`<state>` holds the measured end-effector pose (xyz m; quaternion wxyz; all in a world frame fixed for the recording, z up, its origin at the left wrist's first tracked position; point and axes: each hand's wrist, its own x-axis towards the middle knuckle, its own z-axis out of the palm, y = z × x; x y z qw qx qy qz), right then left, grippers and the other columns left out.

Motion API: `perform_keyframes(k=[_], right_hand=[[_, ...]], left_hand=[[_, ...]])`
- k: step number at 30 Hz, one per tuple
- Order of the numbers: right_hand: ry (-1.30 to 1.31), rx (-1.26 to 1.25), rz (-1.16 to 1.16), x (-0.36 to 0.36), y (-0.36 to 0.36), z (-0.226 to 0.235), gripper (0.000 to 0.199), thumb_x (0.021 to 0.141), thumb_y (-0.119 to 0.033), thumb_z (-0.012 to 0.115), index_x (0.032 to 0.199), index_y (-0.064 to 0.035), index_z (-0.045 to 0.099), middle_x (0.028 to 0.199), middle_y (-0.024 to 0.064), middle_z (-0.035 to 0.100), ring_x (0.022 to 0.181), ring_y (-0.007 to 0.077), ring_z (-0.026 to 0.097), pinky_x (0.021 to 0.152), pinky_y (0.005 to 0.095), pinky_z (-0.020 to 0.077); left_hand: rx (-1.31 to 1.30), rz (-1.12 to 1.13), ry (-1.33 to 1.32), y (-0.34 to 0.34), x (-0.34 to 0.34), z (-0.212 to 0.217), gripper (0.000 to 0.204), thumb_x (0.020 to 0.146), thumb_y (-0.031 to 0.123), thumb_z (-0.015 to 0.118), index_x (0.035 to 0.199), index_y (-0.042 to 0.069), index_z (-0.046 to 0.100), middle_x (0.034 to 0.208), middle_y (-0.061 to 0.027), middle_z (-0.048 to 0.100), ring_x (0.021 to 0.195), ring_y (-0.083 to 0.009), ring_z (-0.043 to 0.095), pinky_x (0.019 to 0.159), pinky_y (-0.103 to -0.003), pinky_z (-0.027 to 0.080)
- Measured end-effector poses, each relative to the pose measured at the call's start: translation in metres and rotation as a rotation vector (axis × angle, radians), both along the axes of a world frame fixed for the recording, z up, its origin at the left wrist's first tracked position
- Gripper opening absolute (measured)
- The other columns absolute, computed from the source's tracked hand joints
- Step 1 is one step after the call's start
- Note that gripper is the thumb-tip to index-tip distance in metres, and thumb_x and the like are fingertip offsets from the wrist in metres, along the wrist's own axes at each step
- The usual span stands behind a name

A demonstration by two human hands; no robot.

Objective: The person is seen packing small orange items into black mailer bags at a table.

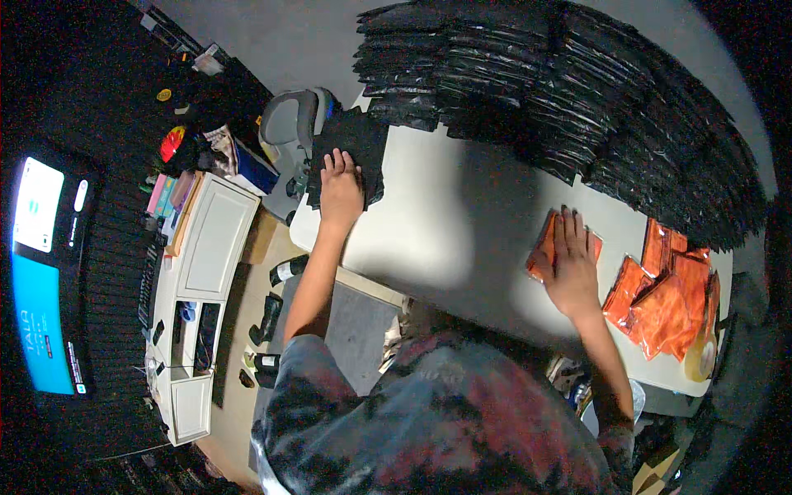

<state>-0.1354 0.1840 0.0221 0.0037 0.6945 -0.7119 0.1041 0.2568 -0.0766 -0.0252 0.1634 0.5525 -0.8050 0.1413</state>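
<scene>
On the table's left end, my left hand [341,186] lies with its fingers stretched over a pile of flat black packets [363,136]. Toward the right, my right hand [569,260] rests flat, fingers apart, on an orange packet in clear plastic [541,243]; its palm and fingers cover much of that packet. Several more orange packets [660,301] lie loosely heaped just right of this hand. Both hands press down from above, and neither one grips anything that I can see.
Tall stacks of black packets [495,74] line the far side of the white table [421,190]. A roll of tape [700,357] sits at its right end. Left of the table stand a grey chair [289,120], a white cabinet [216,239] and a lit screen [41,280].
</scene>
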Motion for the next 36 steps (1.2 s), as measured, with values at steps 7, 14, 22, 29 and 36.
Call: perform_keyframes(k=[7,14,22,29,36], right_hand=[[-0.041,0.037,-0.055,0.003,-0.002,0.001,0.08,0.098,-0.034,0.059,0.161,0.0021,0.025,0.17,0.0199,0.02,0.157,0.0418,0.016,0.127,0.0557,0.0138],[-0.045,0.028,-0.053,-0.002,-0.003,-0.015,0.085,0.093,-0.037,0.065,0.161,-0.0009,0.028,0.171,0.0181,0.019,0.157,0.0422,0.017,0.126,0.0568,0.0161],[-0.064,0.042,-0.03,-0.006,0.001,-0.004,0.091,0.088,-0.038,0.07,0.159,-0.0001,0.03,0.17,0.0176,0.02,0.157,0.0419,0.017,0.127,0.0561,0.0167],[0.01,0.02,0.044,-0.066,0.007,-0.015,0.078,0.099,-0.04,0.058,0.161,-0.0032,0.029,0.17,0.018,0.022,0.157,0.0397,0.019,0.127,0.0553,0.0165],[-0.012,0.041,-0.014,-0.116,0.018,-0.003,0.076,0.103,-0.05,0.05,0.163,-0.0079,0.029,0.17,0.0158,0.025,0.156,0.0398,0.022,0.127,0.0537,0.0178]], left_hand=[[0.052,-0.021,0.055,-0.004,0.011,0.017,0.047,0.106,0.02,0.047,0.141,-0.011,0.052,0.148,-0.0319,0.051,0.139,-0.0488,0.048,0.112,-0.055,0.043],[0.089,0.122,0.343,0.02,0.007,0.081,0.041,0.107,0.023,0.048,0.126,-0.008,0.066,0.126,-0.0307,0.065,0.109,-0.0458,0.067,0.093,-0.049,0.056],[0.028,-0.252,0.533,0.072,-0.073,0.13,0.041,0.108,0.021,0.045,0.137,-0.004,0.061,0.138,-0.0275,0.06,0.122,-0.0414,0.064,0.102,-0.045,0.052],[0.143,-0.953,0.147,0.102,-0.152,0.044,0.046,0.098,0.015,0.054,0.142,0.002,0.057,0.16,-0.0228,0.041,0.148,-0.0423,0.037,0.12,-0.055,0.034],[0.202,-1.006,-0.302,0.047,-0.133,0.03,0.052,0.095,0.023,0.055,0.144,0.008,0.058,0.163,-0.0177,0.039,0.149,-0.043,0.034,0.12,-0.063,0.029]])
